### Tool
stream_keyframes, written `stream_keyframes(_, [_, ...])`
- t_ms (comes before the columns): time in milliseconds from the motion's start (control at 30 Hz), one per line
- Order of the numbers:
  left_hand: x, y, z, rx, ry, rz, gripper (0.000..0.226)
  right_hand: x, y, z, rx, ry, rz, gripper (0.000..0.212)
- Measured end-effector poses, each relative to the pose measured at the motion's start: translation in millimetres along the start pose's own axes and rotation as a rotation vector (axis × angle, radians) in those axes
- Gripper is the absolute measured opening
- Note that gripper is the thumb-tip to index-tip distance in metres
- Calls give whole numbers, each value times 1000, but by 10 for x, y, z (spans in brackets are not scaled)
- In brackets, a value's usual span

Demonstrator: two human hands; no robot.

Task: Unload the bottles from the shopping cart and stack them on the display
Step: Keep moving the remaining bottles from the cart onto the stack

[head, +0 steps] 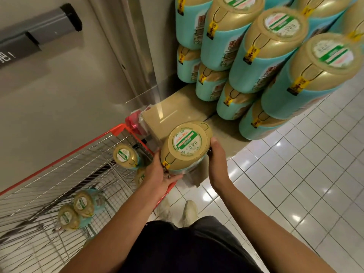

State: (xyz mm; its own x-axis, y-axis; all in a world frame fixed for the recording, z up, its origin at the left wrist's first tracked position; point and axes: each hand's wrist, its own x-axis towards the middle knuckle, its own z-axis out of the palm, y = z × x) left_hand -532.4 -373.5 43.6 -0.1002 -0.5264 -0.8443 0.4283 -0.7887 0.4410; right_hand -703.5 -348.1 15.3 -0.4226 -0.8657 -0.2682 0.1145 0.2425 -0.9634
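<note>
Left hand cupped under the bottle, right hand curled round its side: best keep it level and seat it squarely on the display.

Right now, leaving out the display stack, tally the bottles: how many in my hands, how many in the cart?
In hands: 1, the held bottle, gripped by left hand and right hand
In the shopping cart: 4 cart bottles in view, one partly behind the left hand
Total: 5
</note>
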Motion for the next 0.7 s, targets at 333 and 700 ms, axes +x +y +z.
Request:
stream_keyframes(333, [-23, -209, -545, 495, -175, 469, 62, -370, 265, -220, -226, -226, -128, 75])
stream_keyframes(700, [372, 39, -497, 929, -224, 759, 100, 18, 359, -32, -331, -275, -158, 97])
